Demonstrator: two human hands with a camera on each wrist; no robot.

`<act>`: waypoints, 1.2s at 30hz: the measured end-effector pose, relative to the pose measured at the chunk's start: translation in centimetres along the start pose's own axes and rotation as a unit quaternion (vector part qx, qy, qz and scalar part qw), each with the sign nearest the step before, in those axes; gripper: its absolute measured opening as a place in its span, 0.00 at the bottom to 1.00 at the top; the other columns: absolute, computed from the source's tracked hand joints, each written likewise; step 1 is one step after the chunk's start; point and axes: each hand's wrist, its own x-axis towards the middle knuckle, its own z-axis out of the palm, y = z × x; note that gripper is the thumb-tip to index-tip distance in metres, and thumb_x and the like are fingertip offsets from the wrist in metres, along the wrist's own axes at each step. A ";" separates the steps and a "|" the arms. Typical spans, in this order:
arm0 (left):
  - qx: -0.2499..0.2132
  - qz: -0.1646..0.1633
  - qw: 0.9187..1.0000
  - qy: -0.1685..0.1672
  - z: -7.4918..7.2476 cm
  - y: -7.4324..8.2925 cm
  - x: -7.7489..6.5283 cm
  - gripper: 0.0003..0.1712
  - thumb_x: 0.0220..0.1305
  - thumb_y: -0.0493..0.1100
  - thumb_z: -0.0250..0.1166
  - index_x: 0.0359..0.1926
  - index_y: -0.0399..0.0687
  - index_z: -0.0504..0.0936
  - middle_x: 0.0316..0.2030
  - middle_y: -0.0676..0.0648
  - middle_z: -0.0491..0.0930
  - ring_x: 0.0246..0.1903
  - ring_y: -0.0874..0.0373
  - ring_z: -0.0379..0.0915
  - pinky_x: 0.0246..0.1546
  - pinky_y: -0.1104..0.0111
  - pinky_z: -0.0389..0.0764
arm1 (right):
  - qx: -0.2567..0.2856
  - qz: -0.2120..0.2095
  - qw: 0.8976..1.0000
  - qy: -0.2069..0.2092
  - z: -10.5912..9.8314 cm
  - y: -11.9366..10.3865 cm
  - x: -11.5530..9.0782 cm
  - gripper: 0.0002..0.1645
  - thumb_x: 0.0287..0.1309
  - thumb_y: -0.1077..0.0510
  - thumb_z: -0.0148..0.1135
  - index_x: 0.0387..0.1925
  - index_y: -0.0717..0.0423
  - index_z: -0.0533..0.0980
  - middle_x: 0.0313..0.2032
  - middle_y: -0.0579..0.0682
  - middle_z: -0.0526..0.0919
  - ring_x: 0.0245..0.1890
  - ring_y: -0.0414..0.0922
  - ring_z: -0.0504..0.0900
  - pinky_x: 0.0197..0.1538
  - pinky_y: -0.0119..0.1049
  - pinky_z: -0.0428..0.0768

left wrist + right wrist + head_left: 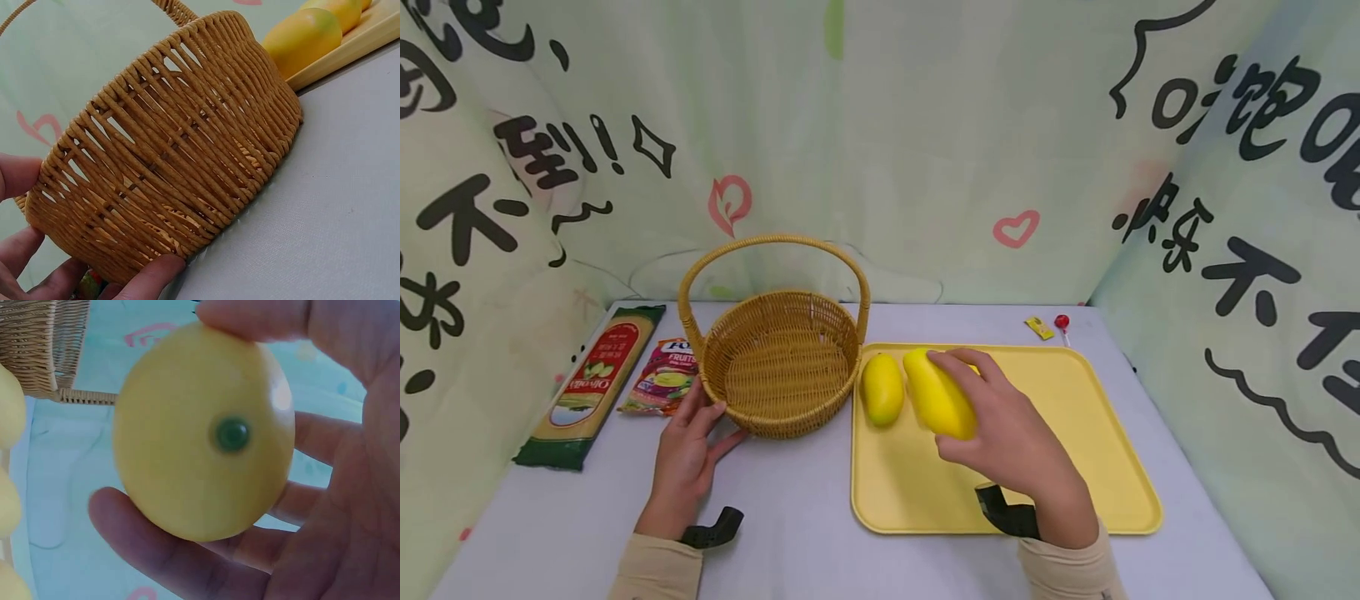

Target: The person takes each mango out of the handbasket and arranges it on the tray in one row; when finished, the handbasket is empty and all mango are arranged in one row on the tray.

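My right hand (1000,421) holds a smooth yellow mango (938,396) above the tray, thumb on one side and fingers round the other. The right wrist view shows a green stem nub on this mango (187,444). Another yellow mango (882,389) lies on the tray, just left of the held one. My left hand (688,458) grips the left side of a wicker basket (782,421) with a tall arched handle. In the left wrist view, fingers lie at the basket's rim and the thumb presses low on its woven wall (169,144). No fruit shows inside the basket.
A yellow tray (1037,512) lies right of the basket. On the left are a green-ended, red-labelled packet (598,375) and a pink fruit-candy bag (666,379). Behind the tray lie a small yellow sachet (1040,327) and a red lollipop (1062,322). Printed curtains (925,167) enclose the table.
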 end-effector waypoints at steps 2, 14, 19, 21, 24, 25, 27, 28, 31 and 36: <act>-0.001 0.003 1.000 -0.001 0.0 0.0 0.0 0.40 0.83 0.44 0.55 0.82 0.84 0.51 0.85 0.62 0.49 0.79 0.53 0.59 0.65 0.45 0.79 | -0.001 -0.004 1.000 -0.001 -0.4 0.2 -0.3 0.50 0.48 0.57 0.72 0.75 0.38 0.68 0.70 0.47 0.70 0.38 0.42 0.78 0.39 0.37 0.78; -0.005 0.003 1.000 -0.003 0.0 -0.1 -0.2 0.39 0.83 0.45 0.55 0.82 0.83 0.51 0.85 0.62 0.50 0.79 0.53 0.58 0.65 0.46 0.78 | 0.006 0.005 1.000 0.005 -1.5 2.4 -0.2 0.50 0.49 0.58 0.75 0.76 0.44 0.68 0.68 0.52 0.72 0.51 0.50 0.80 0.50 0.47 0.83; -0.004 0.005 1.000 -0.003 0.1 -0.1 -0.2 0.39 0.83 0.44 0.55 0.82 0.83 0.51 0.85 0.62 0.50 0.79 0.53 0.59 0.65 0.46 0.79 | 0.004 0.026 1.000 0.001 -1.8 3.3 -0.1 0.50 0.50 0.57 0.76 0.76 0.46 0.68 0.68 0.56 0.71 0.56 0.55 0.79 0.55 0.52 0.83; -0.003 0.007 1.000 -0.004 0.1 0.0 -0.1 0.39 0.83 0.45 0.55 0.82 0.83 0.52 0.84 0.62 0.50 0.79 0.53 0.59 0.65 0.45 0.78 | 0.005 0.032 0.999 0.002 -1.9 3.7 -0.1 0.50 0.50 0.57 0.76 0.76 0.46 0.68 0.68 0.56 0.71 0.58 0.56 0.78 0.57 0.54 0.83; -0.002 0.009 1.000 -0.004 0.1 0.0 -0.1 0.39 0.83 0.45 0.55 0.82 0.83 0.52 0.84 0.62 0.51 0.79 0.53 0.59 0.65 0.45 0.78 | 0.005 0.043 0.999 0.001 -2.0 4.3 -0.1 0.50 0.51 0.57 0.76 0.76 0.47 0.68 0.69 0.57 0.71 0.59 0.57 0.78 0.58 0.56 0.82; -0.001 0.009 1.000 -0.004 0.1 0.0 -0.1 0.39 0.83 0.45 0.55 0.82 0.83 0.52 0.84 0.62 0.51 0.79 0.53 0.59 0.65 0.45 0.78 | 0.005 0.046 0.999 0.000 -2.1 4.5 -0.1 0.50 0.51 0.57 0.77 0.76 0.47 0.68 0.69 0.57 0.71 0.59 0.58 0.77 0.58 0.56 0.82; -0.001 0.009 1.000 -0.004 0.1 0.0 0.0 0.39 0.83 0.45 0.56 0.82 0.83 0.52 0.84 0.62 0.51 0.79 0.53 0.59 0.65 0.45 0.78 | 0.005 0.056 0.998 -0.001 -2.1 4.8 -0.1 0.50 0.51 0.56 0.77 0.76 0.48 0.68 0.69 0.58 0.71 0.59 0.59 0.77 0.58 0.57 0.82; -0.001 0.009 1.000 -0.003 0.1 -0.1 0.0 0.39 0.83 0.45 0.56 0.82 0.84 0.52 0.84 0.62 0.51 0.79 0.53 0.59 0.65 0.45 0.79 | 0.005 0.061 0.998 -0.002 -2.2 5.0 -0.1 0.50 0.51 0.56 0.77 0.76 0.49 0.68 0.69 0.59 0.71 0.58 0.59 0.77 0.58 0.57 0.83; 0.000 0.008 1.000 -0.003 0.1 -0.1 0.1 0.39 0.82 0.46 0.56 0.82 0.84 0.52 0.84 0.62 0.51 0.79 0.53 0.59 0.65 0.45 0.79 | 0.004 0.073 0.997 -0.003 -2.3 5.5 0.1 0.51 0.51 0.56 0.78 0.76 0.50 0.68 0.68 0.60 0.71 0.58 0.60 0.76 0.59 0.59 0.82; 0.000 0.009 1.000 -0.002 0.1 -0.2 0.2 0.39 0.83 0.45 0.55 0.82 0.84 0.52 0.84 0.63 0.51 0.79 0.53 0.59 0.65 0.44 0.78 | 0.000 0.096 0.995 -0.001 -2.5 6.6 0.2 0.51 0.51 0.55 0.78 0.76 0.51 0.66 0.67 0.61 0.71 0.58 0.61 0.74 0.59 0.60 0.81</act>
